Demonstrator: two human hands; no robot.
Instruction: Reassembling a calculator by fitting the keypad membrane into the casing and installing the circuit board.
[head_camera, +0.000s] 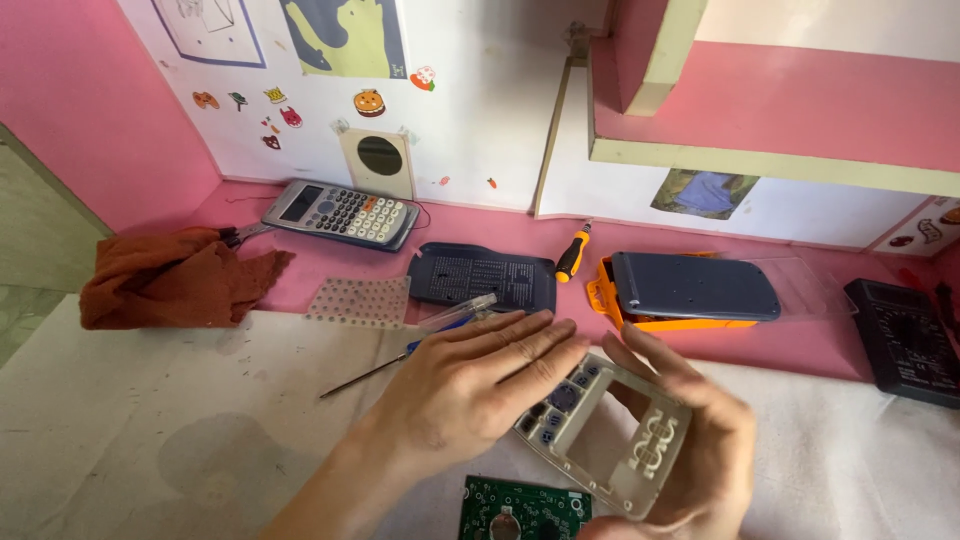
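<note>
My right hand (700, 450) grips a grey calculator front shell (610, 430), seen from its inside, with an empty screen window and several blue-grey keys. My left hand (470, 385) lies flat across the shell's key end, fingers together and pressing on the keys. A green circuit board (520, 510) lies on the white cloth just below both hands. Behind the left hand are a thin screwdriver (365, 377) with a blue handle and a clear pen (455, 313).
On the pink desk stand a whole grey calculator (340, 213), a dark back cover (480, 277), a clear rubber key mat (358, 301), an orange-handled screwdriver (573, 255), a closed calculator on an orange case (690, 290), a black multimeter (905, 340) and a brown rag (175, 277).
</note>
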